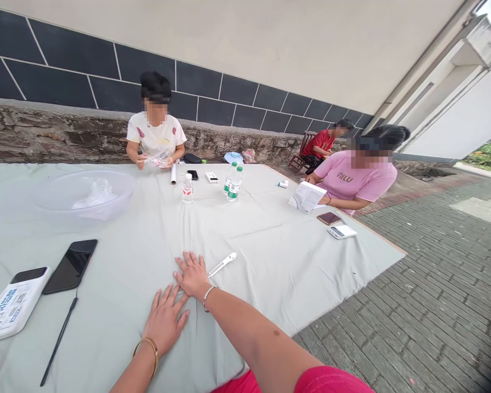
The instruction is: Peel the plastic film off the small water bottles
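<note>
My left hand (166, 319) lies flat on the grey tablecloth (265, 278), its fingers spread and nothing under them that shows. Just ahead of it and to the right, my right hand (192, 274) also rests palm down with fingers apart. The two hands are close together near the thumbs. Right beside my right hand lies a white utility knife (222, 265), its near end close to the wrist; I cannot tell whether they touch. To the left of my left hand lie a black smartphone (72, 266) with a wrist strap (59, 341) and a white power bank (13, 303).
A translucent plastic basin (123, 197) holds clear plastic wrap. Several water bottles (233, 184) stand mid-table. Across sits a person in a white shirt (157, 136); at right, one in pink (352, 174) holds a white box (306, 197). A phone (329, 218) lies near the right edge.
</note>
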Tool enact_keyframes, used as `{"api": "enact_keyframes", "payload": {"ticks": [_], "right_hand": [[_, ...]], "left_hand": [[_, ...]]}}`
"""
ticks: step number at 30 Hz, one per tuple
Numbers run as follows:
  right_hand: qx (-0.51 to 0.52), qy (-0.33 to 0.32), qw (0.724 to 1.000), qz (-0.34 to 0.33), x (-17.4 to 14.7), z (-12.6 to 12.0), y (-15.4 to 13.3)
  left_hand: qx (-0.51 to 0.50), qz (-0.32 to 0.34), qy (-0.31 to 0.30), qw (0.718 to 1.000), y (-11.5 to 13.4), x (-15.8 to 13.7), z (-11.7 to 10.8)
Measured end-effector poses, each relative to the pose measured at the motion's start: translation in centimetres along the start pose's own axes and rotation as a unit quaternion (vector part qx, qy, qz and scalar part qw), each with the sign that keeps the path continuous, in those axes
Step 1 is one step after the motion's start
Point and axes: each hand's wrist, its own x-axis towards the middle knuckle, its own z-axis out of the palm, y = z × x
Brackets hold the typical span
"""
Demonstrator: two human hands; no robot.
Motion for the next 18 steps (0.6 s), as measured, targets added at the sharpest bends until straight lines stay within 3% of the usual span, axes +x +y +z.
{"api": "enact_keyframes", "payload": {"ticks": [18], "right_hand": [[-0.001,-0.005,1.000,0.007,0.05,-0.17,-0.09]], "left_hand": [[0.006,-0.008,-0.022,1.000,0.54,0.03,-0.92]]}}
